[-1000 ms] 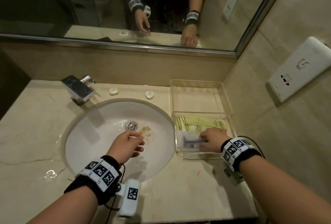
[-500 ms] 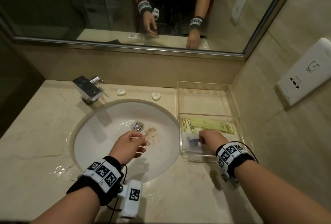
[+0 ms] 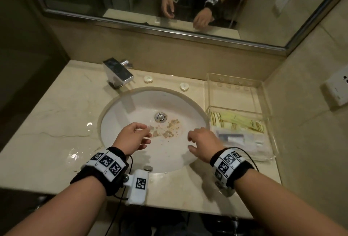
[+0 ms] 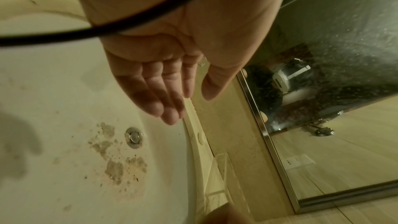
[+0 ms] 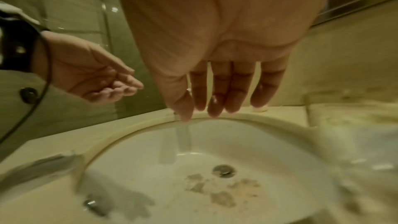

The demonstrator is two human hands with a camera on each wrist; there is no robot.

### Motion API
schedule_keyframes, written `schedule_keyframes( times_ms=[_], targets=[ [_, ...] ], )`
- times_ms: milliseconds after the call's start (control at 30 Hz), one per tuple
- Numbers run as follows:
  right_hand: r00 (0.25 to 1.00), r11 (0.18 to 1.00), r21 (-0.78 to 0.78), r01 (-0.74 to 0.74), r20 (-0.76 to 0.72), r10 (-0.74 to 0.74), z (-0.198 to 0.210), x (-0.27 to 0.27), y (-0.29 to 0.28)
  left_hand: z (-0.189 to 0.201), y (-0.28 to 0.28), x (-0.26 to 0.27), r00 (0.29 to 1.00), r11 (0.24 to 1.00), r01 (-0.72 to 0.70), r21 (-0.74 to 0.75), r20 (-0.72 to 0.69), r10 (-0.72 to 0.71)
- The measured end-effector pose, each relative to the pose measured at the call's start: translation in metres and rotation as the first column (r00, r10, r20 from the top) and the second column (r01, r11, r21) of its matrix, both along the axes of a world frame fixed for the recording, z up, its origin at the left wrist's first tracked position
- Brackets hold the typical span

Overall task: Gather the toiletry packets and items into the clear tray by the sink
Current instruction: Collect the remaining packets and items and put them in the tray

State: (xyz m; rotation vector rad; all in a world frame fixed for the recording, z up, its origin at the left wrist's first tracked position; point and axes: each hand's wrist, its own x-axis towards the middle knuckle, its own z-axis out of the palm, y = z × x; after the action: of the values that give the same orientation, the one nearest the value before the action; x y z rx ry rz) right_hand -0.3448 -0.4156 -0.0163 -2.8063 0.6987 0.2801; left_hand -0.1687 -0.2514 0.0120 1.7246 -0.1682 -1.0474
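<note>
Both my hands hang over the sink basin (image 3: 131,103), empty: left hand (image 3: 131,137) loosely curled, right hand (image 3: 204,141) with fingers relaxed. Clear tray (image 3: 267,120) right of the basin holds yellow packets (image 3: 243,122) and clear-wrapped items (image 3: 243,138). Two small white soaps (image 3: 148,79) sit behind the basin, probably left to gather.

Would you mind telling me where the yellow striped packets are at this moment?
In the head view, the yellow striped packets lie in the clear tray right of the sink, just behind the clear-wrapped items.
</note>
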Motion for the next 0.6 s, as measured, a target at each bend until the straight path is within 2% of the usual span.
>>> schedule_keyframes(
  times_ms=[100,200,433,600],
  targets=[
    [0.989,0.989,0.096,-0.112,-0.087,0.12,-0.015,0.018,0.038,-0.005,0.018,0.012,1.0,1.0,-0.022,0.012,-0.003,0.022],
    [0.977,0.971,0.165,-0.171,-0.1,0.189,-0.029,0.035,0.071,-0.012,0.041,0.03,0.999,0.999,-0.044,0.028,-0.029,0.045],
    [0.981,0.97,0.204,-0.131,-0.111,0.156,-0.044,0.069,0.109,-0.025,0.087,0.064,0.995,0.996,-0.087,0.034,-0.052,0.088],
    [0.99,0.977,0.193,-0.088,-0.09,0.107,-0.037,0.088,0.117,-0.024,0.103,0.08,0.992,0.994,-0.108,0.019,-0.057,0.109]
  ],
)
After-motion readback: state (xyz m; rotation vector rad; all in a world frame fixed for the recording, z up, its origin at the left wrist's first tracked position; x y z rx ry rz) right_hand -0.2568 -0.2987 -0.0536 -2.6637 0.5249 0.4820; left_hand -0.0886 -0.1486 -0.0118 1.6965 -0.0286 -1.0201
